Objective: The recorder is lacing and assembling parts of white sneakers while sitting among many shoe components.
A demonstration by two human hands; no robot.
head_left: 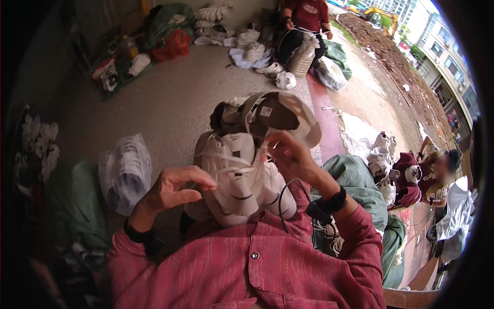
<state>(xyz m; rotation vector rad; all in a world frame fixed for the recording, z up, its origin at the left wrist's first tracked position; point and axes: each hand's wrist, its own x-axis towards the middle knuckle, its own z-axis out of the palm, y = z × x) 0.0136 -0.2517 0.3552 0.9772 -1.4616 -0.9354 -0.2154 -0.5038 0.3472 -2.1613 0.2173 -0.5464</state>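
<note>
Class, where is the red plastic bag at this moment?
In the head view's upper left, the red plastic bag lies just below a dark green sack, left of stacked white items.

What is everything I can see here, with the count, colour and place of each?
Caps: several, cream and white, lap
Lined cap: one, beige and brown, beyond the lap caps
Clear bag: one, pale contents, left
Green sacking: several pieces, left, right and back
Red bag: one, back left
Piled headwear: too many to count, mostly white, back
White sheet: one, right
Silver sheet: one, far right
Excavator: one, yellow, top right
Soil: one bank, brown, upper right
Buildings: several, pale, upper right
Co-workers: two, dark red clothing, top and right
Wristbands: two, black, wrists
Shirt: one, red, bottom
Left hand: one, bare, left of caps
Right hand: one, bare, right of caps
</note>
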